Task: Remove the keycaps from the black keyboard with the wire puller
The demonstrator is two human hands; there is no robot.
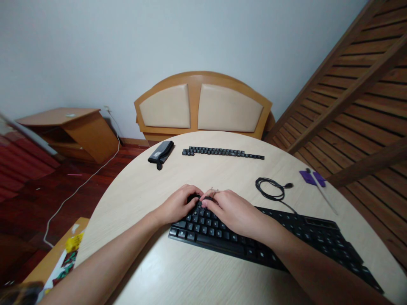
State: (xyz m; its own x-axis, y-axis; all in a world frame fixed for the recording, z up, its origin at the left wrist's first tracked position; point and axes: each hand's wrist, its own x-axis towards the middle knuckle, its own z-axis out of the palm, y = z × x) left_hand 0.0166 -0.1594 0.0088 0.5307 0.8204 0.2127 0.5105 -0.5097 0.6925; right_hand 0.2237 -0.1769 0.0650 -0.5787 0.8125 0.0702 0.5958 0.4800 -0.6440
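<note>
A black keyboard [219, 241] lies at a slant on the round pale table, some of its top-left keys covered by my hands. Curled over its far left corner, my left hand [178, 205] grips the edge with the thumb on the key side. My right hand [233, 209] is closed just beside it, thumb and fingertips drawn together over the upper keys. A thin, wire-like bit [214, 189] shows above the right fingers; what they pinch is too small to make out. Beyond the hands, loose black keycaps [219, 151] stand in rows.
A coiled black cable [270, 189] lies behind the keyboard. At the right edge are a purple cloth [305, 178] and a thin stick [324, 195]. A folded grey pouch [161, 152] sits at the back left. Behind the table stands a padded wooden headboard [193, 78].
</note>
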